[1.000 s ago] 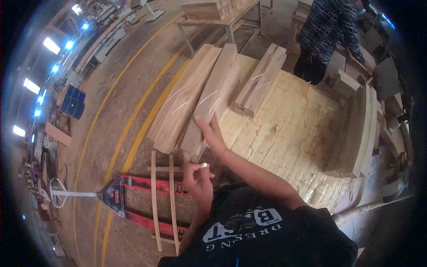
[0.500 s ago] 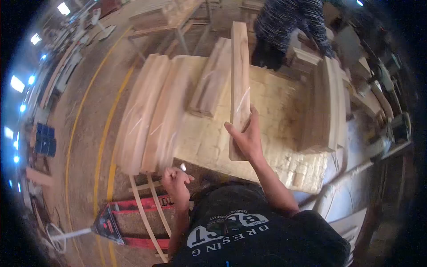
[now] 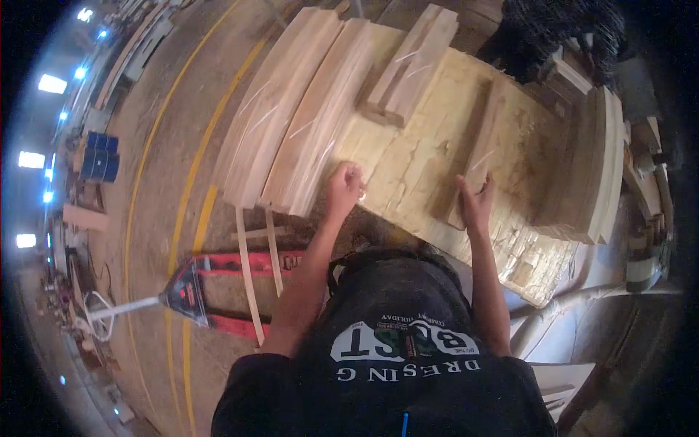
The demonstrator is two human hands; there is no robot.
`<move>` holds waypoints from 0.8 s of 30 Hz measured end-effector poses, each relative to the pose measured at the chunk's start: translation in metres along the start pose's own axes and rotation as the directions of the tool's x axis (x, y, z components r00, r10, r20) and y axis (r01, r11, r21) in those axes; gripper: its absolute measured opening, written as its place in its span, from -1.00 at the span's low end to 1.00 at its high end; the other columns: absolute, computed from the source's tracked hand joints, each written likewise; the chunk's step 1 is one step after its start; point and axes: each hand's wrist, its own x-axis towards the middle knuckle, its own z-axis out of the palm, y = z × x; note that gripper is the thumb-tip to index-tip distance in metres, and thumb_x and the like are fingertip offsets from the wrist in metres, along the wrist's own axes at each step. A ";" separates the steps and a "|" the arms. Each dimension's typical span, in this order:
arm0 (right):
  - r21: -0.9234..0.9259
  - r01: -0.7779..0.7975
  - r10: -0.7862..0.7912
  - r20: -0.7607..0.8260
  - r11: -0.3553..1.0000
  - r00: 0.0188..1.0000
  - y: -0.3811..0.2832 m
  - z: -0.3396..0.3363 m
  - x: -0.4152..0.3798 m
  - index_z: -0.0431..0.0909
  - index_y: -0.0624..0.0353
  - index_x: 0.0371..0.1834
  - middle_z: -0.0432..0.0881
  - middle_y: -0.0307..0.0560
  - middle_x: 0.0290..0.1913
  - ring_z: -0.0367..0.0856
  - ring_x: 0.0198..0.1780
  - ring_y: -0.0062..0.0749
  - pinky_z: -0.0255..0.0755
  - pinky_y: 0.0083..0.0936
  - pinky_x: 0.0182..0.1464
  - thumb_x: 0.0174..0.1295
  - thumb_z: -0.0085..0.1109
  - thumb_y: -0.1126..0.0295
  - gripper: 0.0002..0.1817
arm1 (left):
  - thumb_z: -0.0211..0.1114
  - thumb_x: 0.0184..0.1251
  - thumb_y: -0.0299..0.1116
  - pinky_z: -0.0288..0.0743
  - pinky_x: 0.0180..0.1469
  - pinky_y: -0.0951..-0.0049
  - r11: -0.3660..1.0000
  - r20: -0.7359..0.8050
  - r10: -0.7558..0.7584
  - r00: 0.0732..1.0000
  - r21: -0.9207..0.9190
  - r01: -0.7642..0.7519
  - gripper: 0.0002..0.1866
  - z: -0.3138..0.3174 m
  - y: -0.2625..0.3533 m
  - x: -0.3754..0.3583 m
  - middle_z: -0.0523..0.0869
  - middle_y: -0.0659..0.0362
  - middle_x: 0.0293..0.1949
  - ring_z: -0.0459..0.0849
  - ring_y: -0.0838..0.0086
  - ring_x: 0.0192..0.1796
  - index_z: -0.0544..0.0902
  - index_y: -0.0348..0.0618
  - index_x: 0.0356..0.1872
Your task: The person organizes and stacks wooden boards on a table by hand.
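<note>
My right hand grips the near end of a wooden plank, thumb on its left side and fingers on its right. The plank lies on the worn yellowish tabletop and has a white line across it. My left hand is closed in a pinch over the table's near left edge, with the small white tip of what looks like a piece of chalk showing. Just beyond it lie two long stacks of moulded wood with slanting white lines.
A shorter marked wood piece lies farther back. More wood is stacked at the right, with a person in dark clothing behind. A red pallet jack and thin wooden strips are at the lower left.
My right hand has lowered the plank from a raised, upright position onto the table. My left hand has moved up and right to the table edge. The whole view has shifted.
</note>
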 end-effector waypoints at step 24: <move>0.562 -0.490 0.431 0.247 0.666 0.868 -0.165 0.003 0.003 0.38 0.22 0.20 0.61 -0.01 -0.14 0.66 -0.20 -0.31 0.60 -0.35 -0.19 0.27 0.33 0.07 -0.41 | 0.23 0.30 -0.54 0.47 -0.46 0.35 0.985 0.205 0.062 0.977 0.145 -0.093 -0.92 0.039 0.103 -0.048 0.64 0.09 -0.56 0.60 0.51 -0.54 0.50 -0.22 -0.26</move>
